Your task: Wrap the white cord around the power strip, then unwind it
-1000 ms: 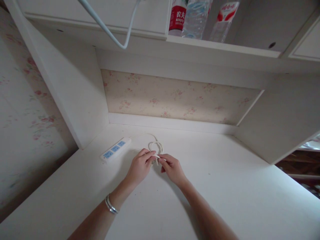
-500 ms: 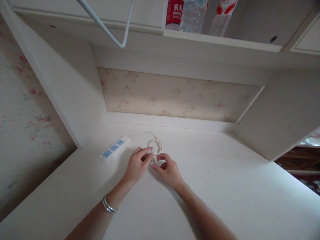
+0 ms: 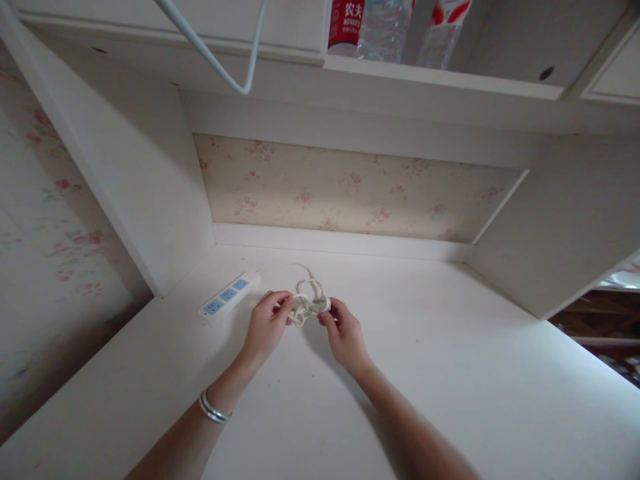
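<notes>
A white power strip [image 3: 227, 297] with blue socket faces lies slanted on the desk, left of my hands. From its far end a thin white cord [image 3: 299, 313] runs over the desktop and ends in a tangled bundle between my hands. My left hand [image 3: 267, 323] pinches loops of this cord at the bundle's left side. At the right side, my right hand [image 3: 345, 333] grips the pale plug [image 3: 320, 305] between thumb and fingers. Some cord loops rest behind the plug. A silver bangle is on my left wrist.
The white desktop [image 3: 425, 387] has side panels left and right and a low back strip. Overhead, a shelf [image 3: 440, 77] holds a red-labelled bottle [image 3: 346, 25] and other clear bottles. A pale bent rod or cable [image 3: 215, 63] hangs at upper left.
My hands have moved apart, the left to the left and the right to the right. The plug and more of the cord loops now show between them.
</notes>
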Motion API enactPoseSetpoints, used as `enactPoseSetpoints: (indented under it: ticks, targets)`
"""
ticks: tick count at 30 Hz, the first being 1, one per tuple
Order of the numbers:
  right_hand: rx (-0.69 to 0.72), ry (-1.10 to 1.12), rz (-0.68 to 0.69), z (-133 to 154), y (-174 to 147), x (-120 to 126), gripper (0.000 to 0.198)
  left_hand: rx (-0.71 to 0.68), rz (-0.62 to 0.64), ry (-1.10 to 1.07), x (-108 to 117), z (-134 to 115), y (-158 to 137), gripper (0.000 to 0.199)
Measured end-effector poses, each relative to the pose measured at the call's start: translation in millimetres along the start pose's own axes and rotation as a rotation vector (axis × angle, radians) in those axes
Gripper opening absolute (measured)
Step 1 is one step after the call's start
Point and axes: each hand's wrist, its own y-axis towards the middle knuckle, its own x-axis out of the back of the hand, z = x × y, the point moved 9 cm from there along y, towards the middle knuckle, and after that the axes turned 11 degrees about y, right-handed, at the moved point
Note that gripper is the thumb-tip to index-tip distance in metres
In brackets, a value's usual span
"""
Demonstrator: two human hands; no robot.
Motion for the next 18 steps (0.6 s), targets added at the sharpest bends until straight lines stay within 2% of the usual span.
enactPoseSetpoints:
  ticks: [6, 10, 13, 18]
  targets:
    - [-0.139, 0.325, -0.162, -30, 10, 19, 0.031, -0.173, 0.191, 0.075, -15, -20, -4, 0.028]
    - [-0.208, 0.459, -0.196, -38, 10, 23, 0.033, -0.193, 0.301, 0.075, -27, -21, -12, 0.026]
    - [-0.239, 0.528, -0.215, -39, 9, 25, 0.032, -0.191, 0.317, 0.071, -33, -17, -16, 0.02]
    - [-0.291, 0.661, -0.243, -37, 9, 25, 0.029, -0.134, 0.268, 0.105, -37, -3, -16, 0.05]
